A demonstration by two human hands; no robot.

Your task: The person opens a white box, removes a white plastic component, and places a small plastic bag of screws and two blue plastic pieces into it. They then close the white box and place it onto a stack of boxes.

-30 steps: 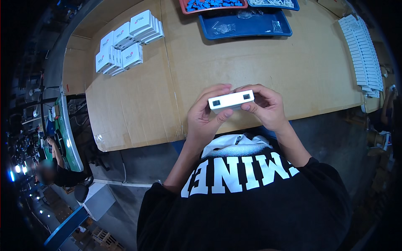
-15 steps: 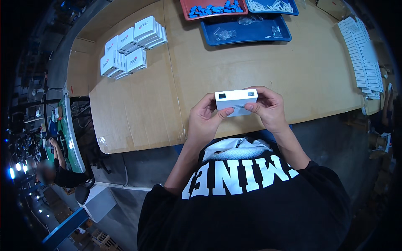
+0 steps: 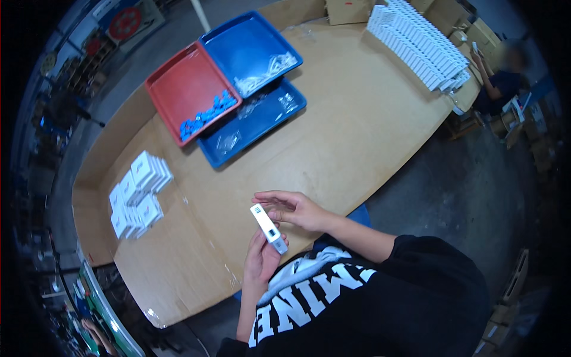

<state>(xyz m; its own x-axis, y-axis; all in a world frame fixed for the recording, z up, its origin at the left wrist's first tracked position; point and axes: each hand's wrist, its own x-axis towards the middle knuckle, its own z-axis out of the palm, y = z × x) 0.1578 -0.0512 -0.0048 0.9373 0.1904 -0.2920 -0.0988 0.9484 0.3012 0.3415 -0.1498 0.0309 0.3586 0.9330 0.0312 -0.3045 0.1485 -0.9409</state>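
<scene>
A small white box (image 3: 266, 225) stands tilted over the near part of the table, its narrow side with small dark openings facing up. My left hand (image 3: 262, 260) is closed around its lower end. At the upper end is my right hand (image 3: 297, 210), its fingers stretched out and apart from the thumb. The right thumb lies close against the box's side; whether it presses on it I cannot tell.
Several stacked white boxes (image 3: 132, 199) stand at the left. A red tray (image 3: 184, 83) holds blue pieces, a blue tray (image 3: 247, 47) white pieces, and a lower blue tray (image 3: 250, 125) clear plastic bits. Rows of white boxes (image 3: 416, 44) and a seated person (image 3: 505, 83) are at the far right.
The view has swung toward the right. The box has turned from lying level between both hands to a slant, and my right hand's fingers have spread off it.
</scene>
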